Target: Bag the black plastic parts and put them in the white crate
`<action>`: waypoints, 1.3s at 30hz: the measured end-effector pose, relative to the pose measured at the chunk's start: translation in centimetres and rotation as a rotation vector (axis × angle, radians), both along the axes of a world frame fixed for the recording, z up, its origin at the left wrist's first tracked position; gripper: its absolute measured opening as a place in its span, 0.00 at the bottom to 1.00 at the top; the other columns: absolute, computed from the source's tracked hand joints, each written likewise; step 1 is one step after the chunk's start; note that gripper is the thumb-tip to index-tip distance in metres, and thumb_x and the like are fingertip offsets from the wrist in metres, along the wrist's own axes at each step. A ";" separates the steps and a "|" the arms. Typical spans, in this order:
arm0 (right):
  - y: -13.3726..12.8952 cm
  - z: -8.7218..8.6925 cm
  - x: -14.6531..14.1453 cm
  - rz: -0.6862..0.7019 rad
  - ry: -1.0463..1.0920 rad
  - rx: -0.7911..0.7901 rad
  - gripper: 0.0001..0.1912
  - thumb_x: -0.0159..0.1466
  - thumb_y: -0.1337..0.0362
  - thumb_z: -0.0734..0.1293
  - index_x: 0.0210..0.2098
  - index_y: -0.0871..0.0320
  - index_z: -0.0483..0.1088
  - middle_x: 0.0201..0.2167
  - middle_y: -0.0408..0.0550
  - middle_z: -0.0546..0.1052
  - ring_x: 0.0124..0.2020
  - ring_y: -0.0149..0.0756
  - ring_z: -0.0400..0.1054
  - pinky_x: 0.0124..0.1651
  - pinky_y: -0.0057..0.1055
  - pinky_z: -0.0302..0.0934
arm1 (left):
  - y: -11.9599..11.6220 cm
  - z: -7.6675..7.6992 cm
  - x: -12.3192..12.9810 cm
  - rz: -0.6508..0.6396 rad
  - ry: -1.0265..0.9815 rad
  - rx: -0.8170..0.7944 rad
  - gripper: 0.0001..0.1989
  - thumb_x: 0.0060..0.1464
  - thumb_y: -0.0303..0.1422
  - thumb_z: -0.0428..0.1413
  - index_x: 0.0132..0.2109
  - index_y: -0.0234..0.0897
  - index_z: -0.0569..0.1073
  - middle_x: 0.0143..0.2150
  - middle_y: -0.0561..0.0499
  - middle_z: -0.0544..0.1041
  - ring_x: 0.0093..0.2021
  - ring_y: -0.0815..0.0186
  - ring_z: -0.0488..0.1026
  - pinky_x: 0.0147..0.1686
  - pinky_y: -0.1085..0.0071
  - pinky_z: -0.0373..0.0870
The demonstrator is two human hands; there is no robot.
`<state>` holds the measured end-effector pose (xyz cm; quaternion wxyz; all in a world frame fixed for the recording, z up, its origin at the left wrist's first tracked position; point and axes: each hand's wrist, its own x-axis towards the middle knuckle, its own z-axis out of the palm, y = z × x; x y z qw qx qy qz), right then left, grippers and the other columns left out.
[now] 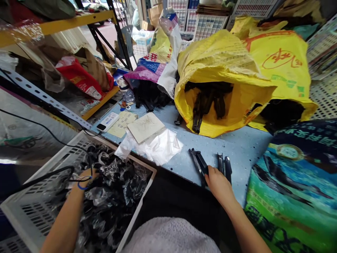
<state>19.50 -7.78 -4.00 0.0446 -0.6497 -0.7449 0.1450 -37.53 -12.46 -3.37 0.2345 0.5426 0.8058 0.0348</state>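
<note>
The right hand's grip touches the long black plastic parts on the table, fingers together without a clear clamp, their long axis slanting toward the person, while the left hand's grip sits among bagged black pieces in a white crate, its state hidden.

The one camera sits on the person's head and looks forward and down. It is close to the left hand, the right hand, and the pale blue table.

Yellow woven sack ahead; green printed sack right.
</note>
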 end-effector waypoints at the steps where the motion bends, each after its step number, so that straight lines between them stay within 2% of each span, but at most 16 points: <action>1: 0.4 -0.2 0.0 -0.014 0.146 -0.043 0.14 0.64 0.65 0.60 0.48 0.58 0.70 0.42 0.58 0.76 0.42 0.50 0.73 0.43 0.41 0.64 | 0.8 0.0 2.1 -0.019 -0.079 -0.014 0.16 0.41 0.43 0.60 0.19 0.35 0.71 0.15 0.53 0.68 0.21 0.63 0.69 0.28 0.71 0.67; 3: 1.4 -0.4 -0.8 -0.044 0.503 -0.128 0.14 0.63 0.61 0.63 0.47 0.56 0.71 0.43 0.53 0.77 0.44 0.48 0.72 0.47 0.42 0.64 | 2.7 -0.2 8.1 -0.088 -0.350 0.004 0.16 0.50 0.45 0.56 0.27 0.37 0.77 0.24 0.50 0.75 0.27 0.63 0.72 0.31 0.70 0.69; 5: 2.5 -0.3 -2.6 -0.100 0.837 -0.217 0.15 0.60 0.58 0.66 0.46 0.55 0.72 0.40 0.48 0.79 0.42 0.44 0.72 0.47 0.40 0.64 | 4.8 -0.5 15.7 -0.183 -0.644 0.174 0.18 0.57 0.46 0.52 0.35 0.38 0.79 0.34 0.47 0.77 0.33 0.61 0.74 0.37 0.68 0.71; 8: 3.8 0.1 -6.0 -0.193 1.144 -0.301 0.16 0.55 0.59 0.71 0.43 0.55 0.75 0.34 0.44 0.78 0.36 0.40 0.70 0.42 0.36 0.63 | 8.3 -1.4 25.7 -0.186 -0.538 0.566 0.11 0.50 0.41 0.62 0.37 0.38 0.79 0.41 0.43 0.75 0.42 0.57 0.71 0.48 0.62 0.68; 10: 4.2 0.3 -7.3 -0.237 1.249 -0.338 0.17 0.54 0.59 0.72 0.43 0.56 0.75 0.33 0.44 0.78 0.34 0.37 0.69 0.39 0.33 0.62 | 10.5 -2.3 28.7 -0.171 -0.503 0.629 0.04 0.51 0.33 0.61 0.34 0.37 0.78 0.39 0.44 0.74 0.43 0.58 0.70 0.48 0.61 0.67; 12: 4.5 0.6 -7.6 -0.255 1.315 -0.388 0.17 0.55 0.58 0.72 0.43 0.56 0.76 0.33 0.44 0.78 0.32 0.36 0.68 0.35 0.31 0.61 | 12.2 -3.0 28.6 -0.158 -0.517 0.617 0.05 0.53 0.29 0.57 0.31 0.37 0.77 0.35 0.46 0.73 0.39 0.61 0.71 0.44 0.63 0.68; 15: 5.3 1.0 -7.8 -0.200 1.406 -0.456 0.15 0.57 0.58 0.71 0.43 0.57 0.76 0.36 0.45 0.79 0.35 0.35 0.68 0.36 0.29 0.60 | 12.9 -3.4 26.2 -0.134 -0.534 0.598 0.06 0.55 0.28 0.55 0.31 0.37 0.75 0.32 0.49 0.72 0.33 0.65 0.70 0.38 0.67 0.67; 19: 8.4 0.4 -11.2 -0.143 1.485 -0.548 0.12 0.55 0.63 0.72 0.39 0.55 0.78 0.37 0.43 0.79 0.36 0.34 0.69 0.38 0.28 0.61 | 11.0 -3.7 25.6 -0.114 -0.512 0.620 0.02 0.53 0.26 0.55 0.35 0.36 0.71 0.36 0.51 0.69 0.33 0.67 0.68 0.36 0.69 0.66; 22: 11.0 -0.9 -14.4 -0.183 1.511 -0.609 0.07 0.47 0.71 0.74 0.28 0.57 0.77 0.28 0.40 0.77 0.30 0.30 0.67 0.33 0.25 0.61 | 9.4 -4.1 26.6 -0.103 -0.436 0.682 0.07 0.50 0.23 0.55 0.35 0.37 0.66 0.37 0.51 0.66 0.34 0.66 0.67 0.37 0.69 0.66; 24: 12.1 -1.8 -15.5 -0.206 1.538 -0.648 0.05 0.47 0.72 0.74 0.23 0.58 0.75 0.23 0.40 0.74 0.26 0.29 0.65 0.29 0.24 0.61 | 9.0 -4.2 27.0 -0.120 -0.383 0.667 0.07 0.50 0.24 0.56 0.34 0.37 0.65 0.36 0.51 0.65 0.35 0.66 0.67 0.38 0.68 0.67; 26: 12.3 -2.3 -15.2 -0.219 1.576 -0.698 0.03 0.49 0.69 0.73 0.24 0.59 0.75 0.21 0.42 0.74 0.23 0.29 0.65 0.25 0.24 0.60 | 9.0 -4.1 27.2 -0.170 -0.339 0.622 0.08 0.50 0.30 0.60 0.36 0.36 0.67 0.38 0.50 0.66 0.36 0.64 0.68 0.38 0.66 0.69; 29: 11.6 -2.2 -13.0 -0.234 1.657 -0.787 0.06 0.53 0.65 0.72 0.30 0.60 0.75 0.30 0.50 0.79 0.27 0.32 0.69 0.22 0.24 0.60 | 9.7 -3.8 27.3 -0.247 -0.274 0.612 0.11 0.50 0.35 0.62 0.38 0.35 0.72 0.42 0.46 0.69 0.42 0.59 0.70 0.43 0.63 0.70; 31: 10.7 -1.8 -11.3 -0.262 1.771 -0.893 0.07 0.55 0.65 0.71 0.33 0.60 0.75 0.39 0.55 0.80 0.30 0.33 0.71 0.21 0.23 0.61 | 10.5 -3.7 27.2 -0.227 -0.355 0.621 0.03 0.54 0.31 0.58 0.36 0.36 0.74 0.40 0.46 0.71 0.43 0.60 0.71 0.45 0.64 0.70; 34: 9.4 -1.0 -9.6 -0.321 1.936 -0.987 0.05 0.56 0.68 0.71 0.33 0.60 0.75 0.49 0.58 0.78 0.32 0.32 0.72 0.22 0.21 0.64 | 11.7 -3.4 26.4 -0.159 -0.571 0.607 0.08 0.57 0.27 0.54 0.31 0.35 0.75 0.36 0.49 0.72 0.38 0.65 0.72 0.41 0.69 0.70; 37: 8.9 -0.2 -9.8 -0.310 1.936 -0.933 0.04 0.56 0.71 0.72 0.33 0.61 0.75 0.49 0.57 0.77 0.32 0.31 0.73 0.23 0.20 0.65 | 12.1 -2.8 26.1 -0.160 -0.664 0.601 0.07 0.55 0.29 0.56 0.29 0.34 0.73 0.35 0.50 0.71 0.36 0.67 0.72 0.37 0.72 0.71; 39: 9.0 0.1 -10.7 -0.285 1.931 -0.937 0.05 0.56 0.71 0.72 0.33 0.62 0.74 0.47 0.57 0.78 0.31 0.31 0.72 0.23 0.20 0.65 | 11.9 -2.5 26.5 -0.181 -0.656 0.610 0.04 0.50 0.30 0.60 0.34 0.34 0.73 0.38 0.49 0.71 0.37 0.67 0.72 0.37 0.71 0.71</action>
